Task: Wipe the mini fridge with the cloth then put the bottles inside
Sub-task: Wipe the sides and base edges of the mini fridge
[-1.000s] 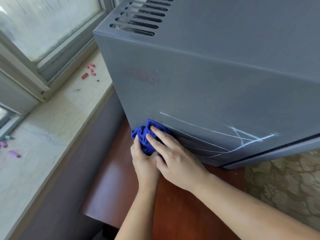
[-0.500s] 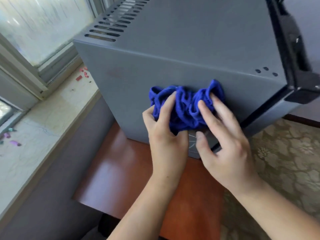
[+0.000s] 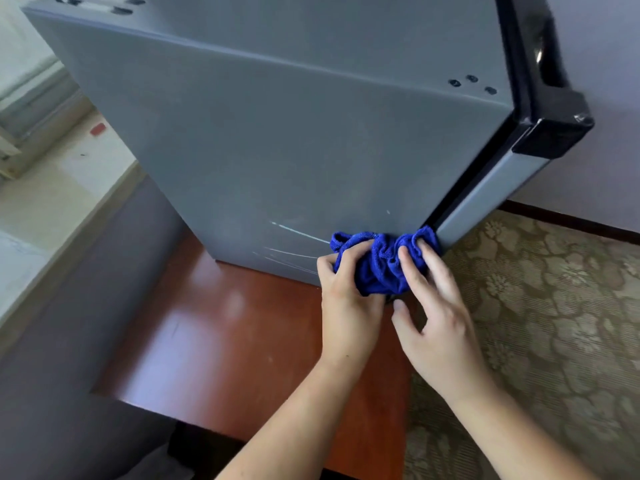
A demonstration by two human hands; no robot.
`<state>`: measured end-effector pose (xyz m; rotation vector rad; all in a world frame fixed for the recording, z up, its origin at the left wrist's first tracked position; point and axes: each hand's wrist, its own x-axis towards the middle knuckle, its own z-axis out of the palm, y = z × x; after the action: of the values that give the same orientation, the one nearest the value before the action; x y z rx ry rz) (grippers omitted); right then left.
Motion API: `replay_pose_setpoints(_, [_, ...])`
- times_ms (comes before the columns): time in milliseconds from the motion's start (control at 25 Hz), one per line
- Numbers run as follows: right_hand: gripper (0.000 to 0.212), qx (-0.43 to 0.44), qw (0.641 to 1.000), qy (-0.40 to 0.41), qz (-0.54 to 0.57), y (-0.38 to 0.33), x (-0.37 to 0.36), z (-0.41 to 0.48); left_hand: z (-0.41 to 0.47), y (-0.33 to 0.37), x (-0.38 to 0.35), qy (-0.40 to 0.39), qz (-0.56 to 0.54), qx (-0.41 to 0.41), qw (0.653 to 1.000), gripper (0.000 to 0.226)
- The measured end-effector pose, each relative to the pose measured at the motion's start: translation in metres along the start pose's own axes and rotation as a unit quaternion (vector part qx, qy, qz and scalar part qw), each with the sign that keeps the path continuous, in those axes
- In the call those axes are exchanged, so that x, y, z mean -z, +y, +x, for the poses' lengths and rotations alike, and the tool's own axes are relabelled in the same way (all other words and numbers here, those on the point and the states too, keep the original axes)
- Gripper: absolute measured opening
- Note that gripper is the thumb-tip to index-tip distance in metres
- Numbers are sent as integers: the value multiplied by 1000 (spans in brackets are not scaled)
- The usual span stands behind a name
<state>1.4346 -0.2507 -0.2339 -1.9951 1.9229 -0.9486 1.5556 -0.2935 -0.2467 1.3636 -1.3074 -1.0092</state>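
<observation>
At the far left a pale stone window sill (image 3: 62, 188) runs along the edge of the view, with 1 small red piece (image 3: 97, 129) lying on it. Below the sill is a dull purple wall (image 3: 86, 306).

Next comes a glossy red-brown counter (image 3: 214, 327). A grey mini fridge (image 3: 277, 133) stands on it, seen from above, with its side panel facing the viewer. Thin white scratch marks (image 3: 298, 233) cross the bottom of that panel.

A bunched blue cloth (image 3: 381, 265) sits against the panel's lower front corner, right of the marks. 2 bare hands meet on it. The left hand (image 3: 346, 299) grips the cloth, its fingers curled into the folds. The right hand (image 3: 436, 327) presses on the cloth with nearly straight fingers and has no grip on it; its thumb stands apart below.

Near the fridge's top front corner are 3 small dark holes (image 3: 471, 84). The door (image 3: 485, 195), grey with a black top corner cap, forms the fridge's right edge. Beige flower-patterned carpet (image 3: 554, 306) covers the floor at the right.
</observation>
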Motion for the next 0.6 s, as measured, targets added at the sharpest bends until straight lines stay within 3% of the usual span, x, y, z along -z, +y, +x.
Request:
replay_pose_setpoints(120, [72, -17, 1000, 13, 5, -12, -17, -1, 7, -10, 18, 14, 13, -1, 1000, 66])
replay_pose_setpoints(360, [70, 56, 998, 18, 25, -100, -44, 48, 49, 6, 93, 125, 7, -9, 992, 75])
replay_pose_setpoints(600, [73, 99, 993, -51, 27, -154, -38, 79, 81, 38, 157, 209, 2, 12, 978, 70])
